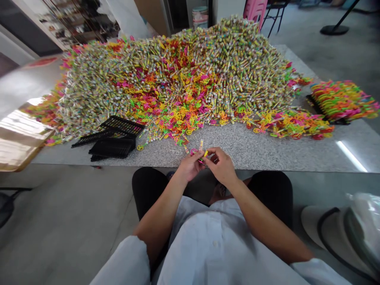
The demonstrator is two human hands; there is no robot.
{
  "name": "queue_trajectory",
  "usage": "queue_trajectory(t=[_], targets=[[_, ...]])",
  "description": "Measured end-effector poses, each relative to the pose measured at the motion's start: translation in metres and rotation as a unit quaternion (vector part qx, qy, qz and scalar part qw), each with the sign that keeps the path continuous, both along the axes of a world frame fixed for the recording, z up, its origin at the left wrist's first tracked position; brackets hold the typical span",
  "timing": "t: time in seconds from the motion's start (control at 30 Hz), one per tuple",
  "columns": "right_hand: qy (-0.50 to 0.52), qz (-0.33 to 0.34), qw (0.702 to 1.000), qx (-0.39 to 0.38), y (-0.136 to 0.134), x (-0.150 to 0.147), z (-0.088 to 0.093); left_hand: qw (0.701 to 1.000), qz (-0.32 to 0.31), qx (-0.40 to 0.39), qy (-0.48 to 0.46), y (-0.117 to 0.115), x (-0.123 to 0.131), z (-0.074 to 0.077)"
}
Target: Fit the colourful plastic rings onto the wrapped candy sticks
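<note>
Close to the table's front edge, my left hand (189, 166) is closed on a small pink plastic piece (193, 151). A slim tube with a patterned label (201, 145) sticks up just beyond its fingertips; I cannot tell whether it is held. My right hand (221, 165) pinches a small yellow piece (206, 153) between thumb and fingers, right beside the left fingertips. Fingers partly hide where these pieces meet. Beyond both hands spreads a large heap of small labelled tubes (243, 59), mixed with pink, yellow, orange and green plastic pieces (190, 114).
Black slotted plastic trays (113, 147) lie stacked at the left of the speckled stone table (267, 156). On the right, another black tray holds rows of colourful pieces (344, 101). A white bucket (314, 225) stands on the floor at right; pink stools (255, 10) are behind.
</note>
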State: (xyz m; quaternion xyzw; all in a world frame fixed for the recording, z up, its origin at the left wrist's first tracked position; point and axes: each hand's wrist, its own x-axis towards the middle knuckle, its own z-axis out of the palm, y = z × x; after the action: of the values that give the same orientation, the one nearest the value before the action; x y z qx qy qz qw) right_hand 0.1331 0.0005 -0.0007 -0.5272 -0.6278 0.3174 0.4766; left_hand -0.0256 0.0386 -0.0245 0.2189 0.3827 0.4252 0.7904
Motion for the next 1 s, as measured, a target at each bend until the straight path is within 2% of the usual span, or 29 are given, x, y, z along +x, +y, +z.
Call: queue_trajectory(t=[0.33, 0.53, 0.8, 1.0], targets=[[0.061, -0.016, 0.997, -0.050, -0.004, 0.002, -0.009, 0.999, -0.015, 0.021, 0.031, -0.005, 0.001, 0.018], [-0.002, -0.011, 1.000, -0.015, -0.004, 0.002, -0.010, 0.997, -0.025, 0.039, 0.054, -0.006, 0.000, 0.013], [-0.079, -0.014, 0.996, 0.045, -0.005, -0.004, -0.014, 0.994, -0.003, 0.053, 0.093, -0.004, -0.003, 0.012], [-0.080, -0.024, 0.995, 0.050, -0.006, -0.007, -0.017, 0.995, 0.011, 0.053, 0.085, -0.004, -0.001, 0.008]])
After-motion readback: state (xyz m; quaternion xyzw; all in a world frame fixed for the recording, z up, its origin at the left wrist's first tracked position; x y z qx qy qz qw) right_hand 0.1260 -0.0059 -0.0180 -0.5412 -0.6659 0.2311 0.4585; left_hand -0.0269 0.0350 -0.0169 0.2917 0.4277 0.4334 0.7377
